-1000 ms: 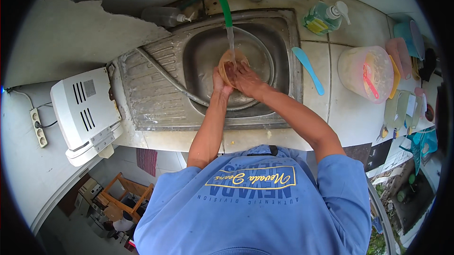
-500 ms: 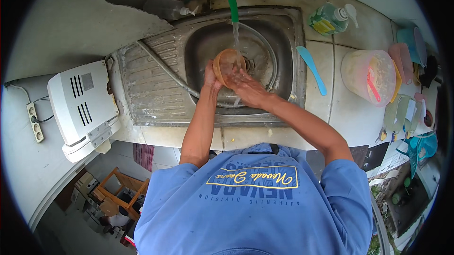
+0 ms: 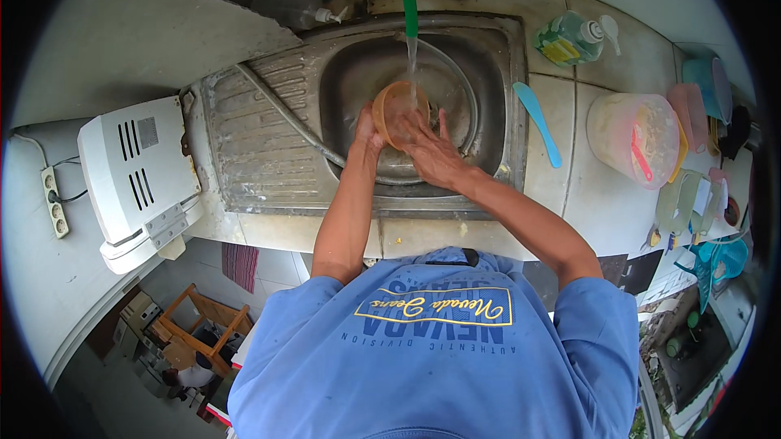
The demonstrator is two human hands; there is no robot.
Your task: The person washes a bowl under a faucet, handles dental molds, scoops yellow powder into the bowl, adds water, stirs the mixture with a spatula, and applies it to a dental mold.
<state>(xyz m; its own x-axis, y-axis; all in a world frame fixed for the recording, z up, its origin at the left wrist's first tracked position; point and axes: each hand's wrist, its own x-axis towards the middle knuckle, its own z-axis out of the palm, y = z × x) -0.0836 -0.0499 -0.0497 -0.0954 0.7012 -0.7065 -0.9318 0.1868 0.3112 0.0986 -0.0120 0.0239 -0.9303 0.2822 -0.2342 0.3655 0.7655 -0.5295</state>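
Between the two sets of fingers I see an orange bowl [image 3: 386, 110]: the left hand [image 3: 369, 129] grips it, the right hand [image 3: 439, 157] spreads its fingers at the opening. Beyond them, a hose (green) [image 3: 407, 8] pours water. Rightward, a blue spatula [image 3: 538, 124] lies on the surface [image 3: 547, 195].

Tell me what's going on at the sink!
A person's left hand is holding an orange bowl, tipped on its side, over the sink. The right hand is at the bowl's open side, its fingers spread. Water is running from the green hose down to the bowl. A blue spatula lies on the counter to the right of the sink.
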